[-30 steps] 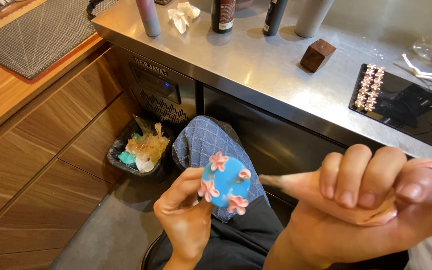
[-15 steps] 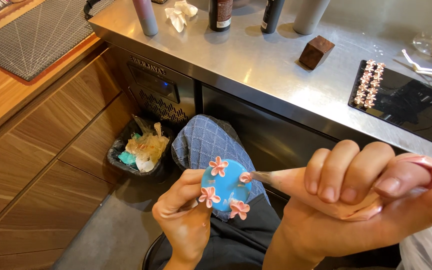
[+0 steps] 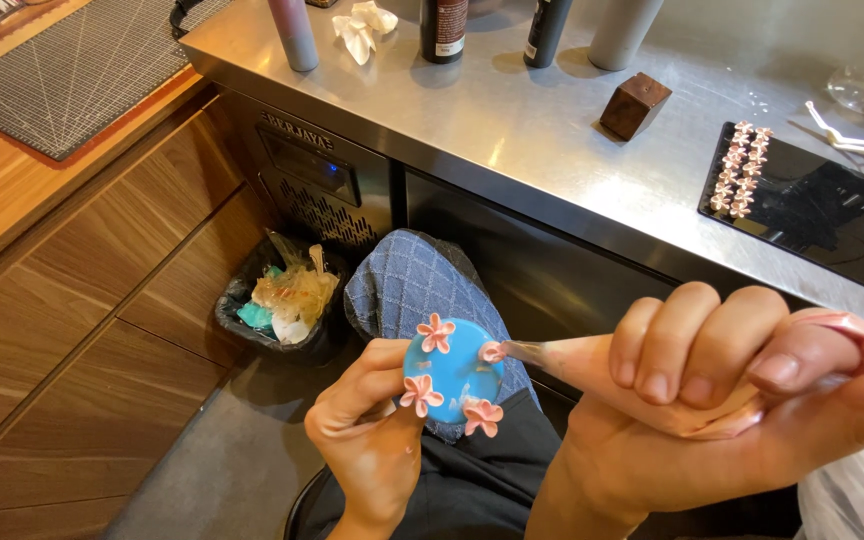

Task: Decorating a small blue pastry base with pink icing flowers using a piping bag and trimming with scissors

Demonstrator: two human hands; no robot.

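Pink icing fills the piping bag [image 3: 652, 375], clamped in the right hand [image 3: 742, 400]; its tip touches the blue disc [image 3: 450, 372] at three o'clock. The left hand [image 3: 372, 430] pinches that disc. Beyond, at twelve o'clock, the steel worktop [image 3: 512, 130] carries a black tray [image 3: 822, 220].

stainless steel counter [image 3: 512, 130] runs above and beyond the hands, glare on its top, bottles [image 3: 444, 25] along the far edge. under it, dark cabinet front with vent grille [image 3: 324, 205]. left of the hands: wood panel drawers [image 3: 82, 330], wooden worktop with grey cutting mat [image 3: 72, 65]. grey floor [image 3: 222, 470] below, black waste bin [image 3: 277, 310] just left. black tray [image 3: 822, 215] up right.
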